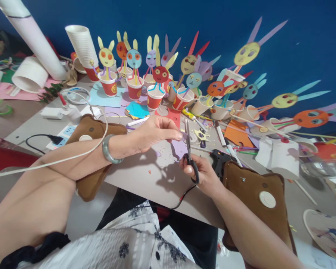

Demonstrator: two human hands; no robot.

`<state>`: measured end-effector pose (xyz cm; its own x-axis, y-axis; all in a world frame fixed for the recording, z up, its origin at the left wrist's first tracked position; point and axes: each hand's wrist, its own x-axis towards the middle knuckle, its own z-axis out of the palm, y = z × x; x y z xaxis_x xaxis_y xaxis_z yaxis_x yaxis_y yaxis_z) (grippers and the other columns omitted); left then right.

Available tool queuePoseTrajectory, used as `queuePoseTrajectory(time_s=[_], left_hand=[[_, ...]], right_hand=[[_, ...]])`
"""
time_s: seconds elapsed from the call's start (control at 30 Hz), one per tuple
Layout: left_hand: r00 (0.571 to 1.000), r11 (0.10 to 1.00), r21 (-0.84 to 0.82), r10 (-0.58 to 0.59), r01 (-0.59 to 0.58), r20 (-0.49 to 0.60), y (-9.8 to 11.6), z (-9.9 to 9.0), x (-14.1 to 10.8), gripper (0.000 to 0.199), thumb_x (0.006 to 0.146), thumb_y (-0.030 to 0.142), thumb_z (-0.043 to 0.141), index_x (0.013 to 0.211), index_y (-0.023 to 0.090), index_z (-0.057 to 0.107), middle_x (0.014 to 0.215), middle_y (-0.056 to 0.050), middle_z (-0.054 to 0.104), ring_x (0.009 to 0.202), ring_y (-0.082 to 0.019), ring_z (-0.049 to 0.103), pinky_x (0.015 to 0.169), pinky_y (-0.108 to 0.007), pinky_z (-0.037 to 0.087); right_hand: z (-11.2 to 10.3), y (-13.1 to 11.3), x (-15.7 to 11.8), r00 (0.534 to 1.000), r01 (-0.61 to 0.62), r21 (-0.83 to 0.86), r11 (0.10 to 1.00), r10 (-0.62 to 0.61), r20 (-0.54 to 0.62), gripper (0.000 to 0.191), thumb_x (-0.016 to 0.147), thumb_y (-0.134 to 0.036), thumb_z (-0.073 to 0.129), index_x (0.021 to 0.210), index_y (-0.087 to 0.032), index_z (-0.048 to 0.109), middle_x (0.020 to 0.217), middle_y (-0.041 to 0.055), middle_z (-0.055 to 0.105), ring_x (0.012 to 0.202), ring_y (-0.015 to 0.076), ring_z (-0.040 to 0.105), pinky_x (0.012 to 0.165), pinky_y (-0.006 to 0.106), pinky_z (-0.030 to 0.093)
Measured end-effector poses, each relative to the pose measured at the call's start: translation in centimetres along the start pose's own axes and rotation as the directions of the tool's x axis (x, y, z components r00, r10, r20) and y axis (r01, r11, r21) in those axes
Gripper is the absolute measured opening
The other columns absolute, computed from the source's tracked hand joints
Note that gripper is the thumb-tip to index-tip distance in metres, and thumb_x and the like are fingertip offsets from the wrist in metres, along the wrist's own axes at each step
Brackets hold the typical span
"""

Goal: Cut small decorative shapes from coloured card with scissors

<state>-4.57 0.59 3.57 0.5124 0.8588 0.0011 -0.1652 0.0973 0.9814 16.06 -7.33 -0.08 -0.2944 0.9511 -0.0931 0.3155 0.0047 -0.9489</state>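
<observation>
My left hand [159,132], with a bangle on its wrist, pinches a small purple paper piece [184,136] between thumb and fingertips. Black-handled scissors [195,170] are in my right hand [200,173], their blades pointing up beside the purple piece. Whether the blades touch the paper is hard to tell. Below and behind my hands, a larger purple sheet [179,150] lies on the grey table [145,179] among small scraps.
Paper cups [156,98] with rabbit-faced paper figures line the blue wall. A black glue gun [220,160] lies right of the scissors. Brown pouches [254,201] lie on both sides. A white cable [81,154] crosses my left forearm. A cup stack [82,46] stands back left.
</observation>
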Motion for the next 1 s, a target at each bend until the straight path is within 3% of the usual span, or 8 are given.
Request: queuePoseTrajectory(time_s=[0.37,0.5,0.6,0.7,0.83,1.0], left_hand=[[1.000,0.999,0.032,-0.005,0.005,0.000,0.1,-0.2,0.1,0.011,0.070,0.021,0.075,0.067,0.014,0.067,0.069,0.000,0.066,0.067,-0.008,0.056,0.066,-0.024,0.042],[1.000,1.000,0.003,-0.028,0.028,-0.011,0.2,0.2,0.0,0.013,0.070,0.020,0.075,0.065,0.013,0.066,0.066,-0.001,0.066,0.064,-0.007,0.056,0.066,-0.024,0.044],[0.994,0.994,-0.008,-0.109,0.109,0.015,-0.2,0.6,-0.2,0.015,0.069,0.022,0.078,0.065,0.012,0.067,0.065,-0.001,0.066,0.063,-0.007,0.056,0.064,-0.023,0.044],[0.978,0.982,0.046,-0.187,0.183,0.095,-0.7,0.9,-0.5,0.015,0.070,0.024,0.079,0.069,0.012,0.070,0.064,0.000,0.065,0.061,-0.007,0.054,0.060,-0.022,0.041],[0.946,0.964,0.173,-0.239,0.203,0.220,-1.1,1.0,-0.8,0.015,0.071,0.025,0.078,0.073,0.012,0.072,0.062,0.000,0.065,0.057,-0.006,0.051,0.056,-0.021,0.036],[0.931,0.946,0.246,-0.270,0.210,0.244,-1.1,1.0,-0.8,0.015,0.072,0.026,0.075,0.073,0.012,0.071,0.064,0.000,0.066,0.057,-0.007,0.051,0.055,-0.022,0.036]], right_hand=[[-0.2,-0.3,0.1,1.000,-0.017,-0.013,1.000,0.017,-0.027,0.064,0.065,-0.079,0.071,0.059,-0.018,0.056,0.055,-0.0033,0.047,0.055,0.0108,0.037,0.054,0.027,0.029],[-0.1,0.3,0.1,0.982,0.065,0.053,0.996,-0.054,-0.181,0.058,0.071,-0.073,0.072,0.058,-0.019,0.057,0.057,-0.0018,0.051,0.056,0.0123,0.042,0.056,0.029,0.032],[-0.1,0.9,0.2,0.948,0.164,0.150,0.975,-0.113,-0.297,0.048,0.079,-0.063,0.072,0.061,-0.020,0.063,0.063,0.0009,0.059,0.063,0.0157,0.051,0.063,0.031,0.038],[0.0,1.4,0.4,0.933,0.156,0.235,0.959,-0.065,-0.354,0.031,0.078,-0.051,0.078,0.071,-0.022,0.071,0.068,0.0007,0.065,0.067,0.0159,0.054,0.066,0.031,0.041],[0.4,1.6,0.5,0.940,0.115,0.292,0.950,-0.009,-0.341,0.025,0.071,-0.044,0.085,0.074,-0.022,0.073,0.068,-0.0010,0.064,0.064,0.0141,0.053,0.062,0.029,0.041],[0.7,1.1,0.5,0.956,0.043,0.301,0.953,0.048,-0.288,0.027,0.060,-0.034,0.092,0.067,-0.021,0.069,0.068,-0.0015,0.064,0.063,0.0131,0.052,0.059,0.027,0.042]])
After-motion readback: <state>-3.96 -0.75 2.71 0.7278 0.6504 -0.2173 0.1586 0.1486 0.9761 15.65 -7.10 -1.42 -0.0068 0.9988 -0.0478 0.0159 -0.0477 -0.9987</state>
